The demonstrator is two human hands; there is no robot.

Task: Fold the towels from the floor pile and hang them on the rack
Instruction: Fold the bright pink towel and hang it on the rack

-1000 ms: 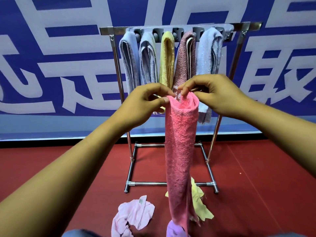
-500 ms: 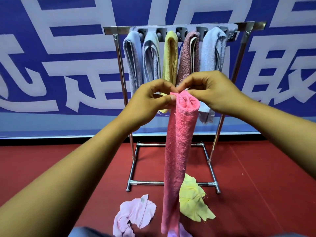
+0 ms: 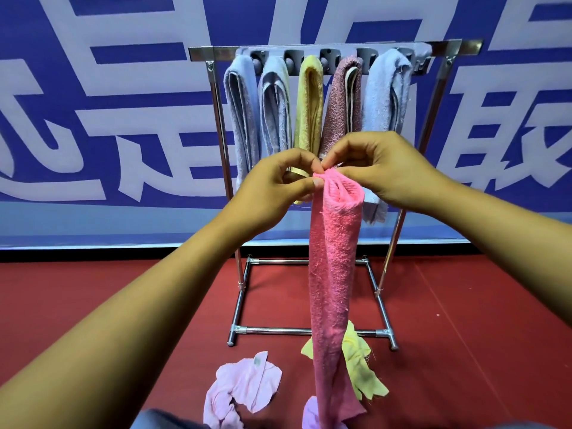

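Pink towel [image 3: 332,274], long axis vertical, hanging below both grips: left hand [image 3: 275,184] and right hand [image 3: 380,168] pinching its top edge, rack [image 3: 337,51] directly behind.

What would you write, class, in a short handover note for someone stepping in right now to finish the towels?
Left hand: pinching the top edge of the pink towel.
Right hand: pinching the same top edge from the other side; the towel hangs down folded lengthwise.
Rack: five folded towels already hang on it.
Floor: a pale pink cloth and a yellow cloth lie in front of the rack.
Done: five hung.
Left: hang the pink towel, then fold and hang those on the floor.
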